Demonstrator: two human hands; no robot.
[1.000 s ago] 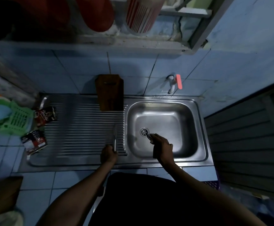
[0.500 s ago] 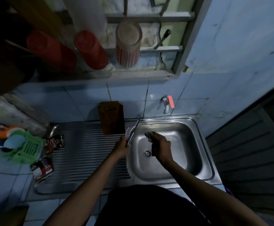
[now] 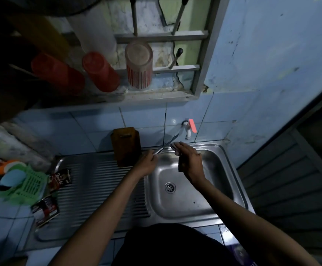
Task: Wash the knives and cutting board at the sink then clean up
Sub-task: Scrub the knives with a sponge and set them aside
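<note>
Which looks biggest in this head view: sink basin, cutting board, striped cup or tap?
1. Sink basin
2. Cutting board
3. Striped cup, close to the board and nearer the camera, so unsure
4. Tap

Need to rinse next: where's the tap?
Head view: the tap is on the tiled wall above the sink's back rim, right of the cutting board.

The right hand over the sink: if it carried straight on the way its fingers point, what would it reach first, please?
Most likely the tap on the tiled wall: the right hand points up and back toward it, though depth is hard to judge.
</note>
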